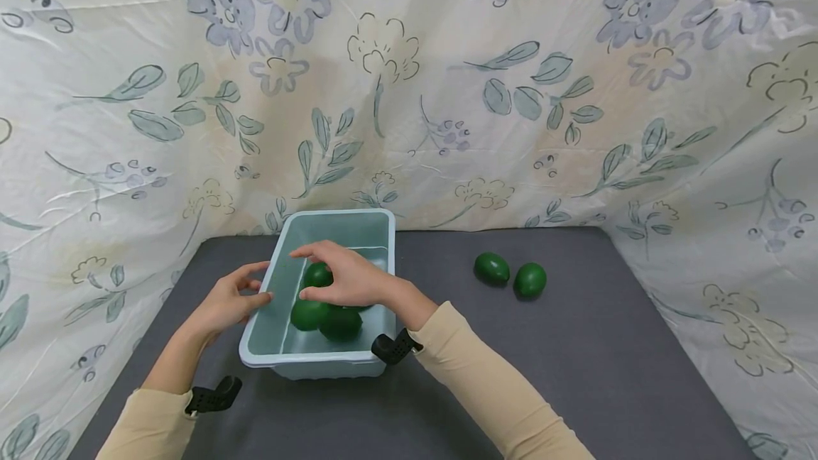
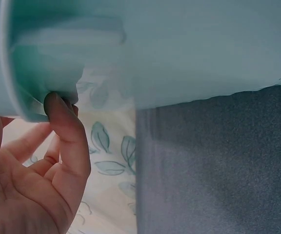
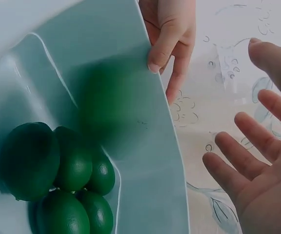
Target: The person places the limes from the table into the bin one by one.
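Observation:
A light blue-green plastic bin (image 1: 262,339) holds several glossy dark green oval fruits (image 1: 341,323), bunched together in the right wrist view. My left hand (image 1: 230,300) holds the bin's left rim, thumb over the edge and fingers on the outer side; its curled fingers show in the left wrist view. Above the fruits, my right hand (image 1: 348,279) is spread with nothing in its fingers, thumb apart from the rest. A blurred green shape (image 3: 104,105) appears against the bin's inner wall in the right wrist view; whether it is a moving fruit I cannot tell.
Two more green fruits, one on the left (image 1: 491,269) and one on the right (image 1: 530,281), lie on the dark grey tabletop (image 1: 575,375) right of the bin. A floral cloth (image 1: 422,91) hangs behind the table and along both sides.

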Motion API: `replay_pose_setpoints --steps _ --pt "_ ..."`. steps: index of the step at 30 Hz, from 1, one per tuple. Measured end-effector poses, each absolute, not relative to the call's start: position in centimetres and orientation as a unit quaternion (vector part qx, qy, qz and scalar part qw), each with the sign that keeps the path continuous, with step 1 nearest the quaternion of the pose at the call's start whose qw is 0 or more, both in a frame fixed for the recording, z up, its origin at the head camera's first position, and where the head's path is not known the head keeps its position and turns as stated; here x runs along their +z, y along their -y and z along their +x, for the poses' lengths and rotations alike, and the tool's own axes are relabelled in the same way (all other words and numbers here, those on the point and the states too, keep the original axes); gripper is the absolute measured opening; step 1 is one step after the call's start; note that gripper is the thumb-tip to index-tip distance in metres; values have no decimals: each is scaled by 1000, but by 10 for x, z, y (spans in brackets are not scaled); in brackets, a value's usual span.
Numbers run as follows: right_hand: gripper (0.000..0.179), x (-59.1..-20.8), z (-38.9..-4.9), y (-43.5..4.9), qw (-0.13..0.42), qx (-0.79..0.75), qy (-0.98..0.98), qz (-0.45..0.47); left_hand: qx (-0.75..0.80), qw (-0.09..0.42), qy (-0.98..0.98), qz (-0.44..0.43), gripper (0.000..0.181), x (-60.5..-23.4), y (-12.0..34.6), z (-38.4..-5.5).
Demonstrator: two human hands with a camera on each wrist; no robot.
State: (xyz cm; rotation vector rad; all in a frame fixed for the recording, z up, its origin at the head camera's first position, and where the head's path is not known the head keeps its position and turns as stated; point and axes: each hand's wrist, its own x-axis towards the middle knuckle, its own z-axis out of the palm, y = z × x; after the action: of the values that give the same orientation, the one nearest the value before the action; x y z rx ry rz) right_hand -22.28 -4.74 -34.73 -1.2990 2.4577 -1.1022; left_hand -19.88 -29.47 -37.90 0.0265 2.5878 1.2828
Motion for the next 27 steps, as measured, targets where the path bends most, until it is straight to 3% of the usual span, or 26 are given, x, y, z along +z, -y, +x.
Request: replay_pose_setpoints --steps 12,27 --pt "57 -344 -224 34 57 -371 -817 -437 441 128 -888 10 68 -378 294 -196" --pt "45 -357 -223 -7 -10 -442 -802 -401 441 130 -888 14 68 -376 293 -193"
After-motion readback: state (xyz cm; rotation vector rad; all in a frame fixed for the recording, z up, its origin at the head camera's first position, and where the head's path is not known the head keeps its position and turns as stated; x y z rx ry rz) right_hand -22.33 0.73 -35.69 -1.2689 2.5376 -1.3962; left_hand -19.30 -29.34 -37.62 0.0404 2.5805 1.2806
